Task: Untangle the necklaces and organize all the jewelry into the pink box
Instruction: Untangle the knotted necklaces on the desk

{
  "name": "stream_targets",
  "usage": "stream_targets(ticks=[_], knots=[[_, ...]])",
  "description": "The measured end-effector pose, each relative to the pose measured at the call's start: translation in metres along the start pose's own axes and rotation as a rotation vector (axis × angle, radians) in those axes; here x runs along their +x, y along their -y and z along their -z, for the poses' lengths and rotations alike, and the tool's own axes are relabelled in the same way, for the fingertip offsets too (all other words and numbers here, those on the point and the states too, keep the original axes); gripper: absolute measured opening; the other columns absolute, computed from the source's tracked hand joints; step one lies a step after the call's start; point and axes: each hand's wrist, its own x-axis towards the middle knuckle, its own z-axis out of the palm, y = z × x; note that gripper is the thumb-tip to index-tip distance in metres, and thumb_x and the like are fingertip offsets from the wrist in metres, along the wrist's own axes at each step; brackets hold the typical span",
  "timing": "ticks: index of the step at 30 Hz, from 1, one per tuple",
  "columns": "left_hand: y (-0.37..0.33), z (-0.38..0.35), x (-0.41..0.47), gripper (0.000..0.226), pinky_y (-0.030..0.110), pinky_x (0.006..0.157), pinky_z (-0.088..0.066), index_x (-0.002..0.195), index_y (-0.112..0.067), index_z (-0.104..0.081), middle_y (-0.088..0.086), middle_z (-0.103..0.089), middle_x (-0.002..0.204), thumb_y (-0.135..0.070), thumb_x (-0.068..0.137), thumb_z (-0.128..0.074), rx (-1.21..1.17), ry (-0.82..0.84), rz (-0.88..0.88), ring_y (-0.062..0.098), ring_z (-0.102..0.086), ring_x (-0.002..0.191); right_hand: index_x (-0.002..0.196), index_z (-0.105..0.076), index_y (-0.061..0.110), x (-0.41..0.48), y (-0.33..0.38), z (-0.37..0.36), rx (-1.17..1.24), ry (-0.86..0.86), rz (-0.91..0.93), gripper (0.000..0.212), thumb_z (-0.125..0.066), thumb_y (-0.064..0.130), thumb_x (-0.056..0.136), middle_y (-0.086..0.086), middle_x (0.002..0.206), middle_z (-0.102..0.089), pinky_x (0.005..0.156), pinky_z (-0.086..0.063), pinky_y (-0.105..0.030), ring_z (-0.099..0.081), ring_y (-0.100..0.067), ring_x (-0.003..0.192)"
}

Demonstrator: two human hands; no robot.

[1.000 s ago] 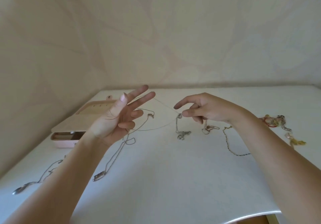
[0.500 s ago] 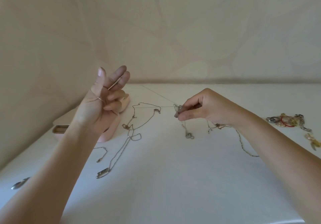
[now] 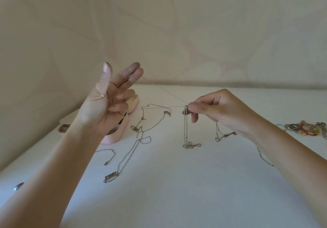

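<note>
Trouble sits in the thin chain (image 3: 168, 92), tight between your hands. Your left hand (image 3: 106, 104) holds it up high; your right hand (image 3: 217, 111) pinches the knot (image 3: 185, 109). Pull harder and it may snap. The pink box (image 3: 113, 139) waits at the left.

Soft, warm, rather dim light fills the scene, and the wall (image 3: 194, 33) shows faint mottled shadows and darkens toward the left. The arms (image 3: 58, 166) cast only pale, blurred shadows on the table (image 3: 177, 192). Wide-angle distortion stretches them at the lower corners, and the thin chain (image 3: 169, 92) is barely resolved.
</note>
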Motion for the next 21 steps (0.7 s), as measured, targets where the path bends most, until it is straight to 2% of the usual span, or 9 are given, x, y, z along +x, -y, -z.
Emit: stream_targets(ticks=[3,8,12,14,15,16,17,18,21], knots=[[-0.001,-0.001,-0.001,0.083,0.005,0.028,-0.026,0.116,-0.016,-0.067,-0.007,-0.065,0.116,-0.062,0.048,-0.080,-0.032,0.029,0.017,0.002,-0.038,0.046,0.087,-0.076,0.020,-0.001,0.003,-0.001,0.022,0.005,-0.017,0.024,-0.065,0.039,0.080,0.008,0.069,-0.068,0.063,-0.030,-0.023,-0.023,-0.012,0.048],[-0.001,-0.004,-0.003,0.091,0.006,0.028,-0.028,0.126,-0.008,-0.057,-0.002,-0.062,0.121,-0.059,0.053,-0.078,-0.151,0.113,0.045,0.002,-0.041,0.051,0.100,-0.074,0.016,-0.001,0.002,0.000,0.029,-0.011,0.005,0.017,-0.062,0.017,0.088,0.002,0.081,-0.072,0.054,-0.028,-0.011,-0.046,0.003,0.045],[0.000,-0.005,-0.003,0.096,0.006,0.028,-0.030,0.129,-0.006,-0.053,-0.001,-0.060,0.124,-0.060,0.053,-0.077,-0.159,0.114,0.042,0.002,-0.041,0.055,0.096,-0.076,0.022,0.000,0.002,0.002,0.122,-0.020,0.025,0.018,-0.066,0.025,0.081,0.002,0.083,-0.072,0.063,-0.015,-0.033,-0.022,-0.009,0.047],[0.002,-0.006,-0.003,0.099,0.005,0.028,-0.028,0.129,-0.006,-0.055,-0.001,-0.060,0.125,-0.060,0.050,-0.079,-0.136,0.088,0.041,0.001,-0.041,0.054,0.094,-0.077,0.023,0.001,0.002,0.003,0.178,-0.004,0.036,0.021,-0.072,0.030,0.075,-0.011,0.091,-0.071,0.066,-0.022,-0.030,-0.017,-0.014,0.051],[0.003,-0.006,-0.003,0.101,0.005,0.028,-0.028,0.129,-0.007,-0.055,-0.001,-0.060,0.125,-0.060,0.048,-0.081,-0.117,0.074,0.041,0.001,-0.041,0.054,0.094,-0.076,0.022,0.001,0.002,0.003,0.192,0.006,0.043,0.021,-0.072,0.030,0.075,-0.023,0.098,-0.067,0.072,-0.029,-0.031,-0.017,-0.013,0.050],[0.005,-0.007,-0.002,0.103,0.005,0.028,-0.027,0.130,-0.008,-0.054,-0.002,-0.061,0.126,-0.061,0.046,-0.082,-0.089,0.060,0.043,0.001,-0.041,0.053,0.094,-0.076,0.021,0.001,0.002,0.003,0.202,0.014,0.046,0.020,-0.070,0.030,0.077,-0.031,0.104,-0.062,0.080,-0.014,-0.033,-0.017,-0.013,0.049],[0.007,-0.007,-0.001,0.105,0.004,0.028,-0.027,0.130,-0.009,-0.054,-0.003,-0.061,0.126,-0.062,0.044,-0.082,-0.057,0.051,0.047,0.001,-0.040,0.053,0.093,-0.076,0.020,0.002,0.003,0.003,0.215,0.017,0.052,0.019,-0.067,0.029,0.078,-0.033,0.104,-0.061,0.103,-0.039,-0.043,-0.016,-0.013,0.048],[0.009,-0.007,-0.001,0.105,0.004,0.029,-0.026,0.130,-0.011,-0.054,-0.004,-0.061,0.127,-0.064,0.043,-0.082,-0.025,0.047,0.048,0.001,-0.040,0.053,0.091,-0.076,0.020,0.001,0.003,0.003,0.238,0.017,0.060,0.016,-0.067,0.027,0.079,-0.028,0.101,-0.065,0.074,-0.033,-0.030,-0.015,-0.014,0.048],[0.015,-0.009,-0.001,0.105,0.005,0.030,-0.027,0.131,-0.017,-0.053,-0.008,-0.057,0.133,-0.070,0.044,-0.078,0.074,0.052,0.041,0.002,-0.038,0.054,0.079,-0.075,0.021,0.002,0.003,0.003,0.301,-0.009,0.057,0.012,-0.069,0.029,0.073,-0.005,0.091,-0.074,0.060,-0.014,-0.032,-0.013,-0.014,0.048]])
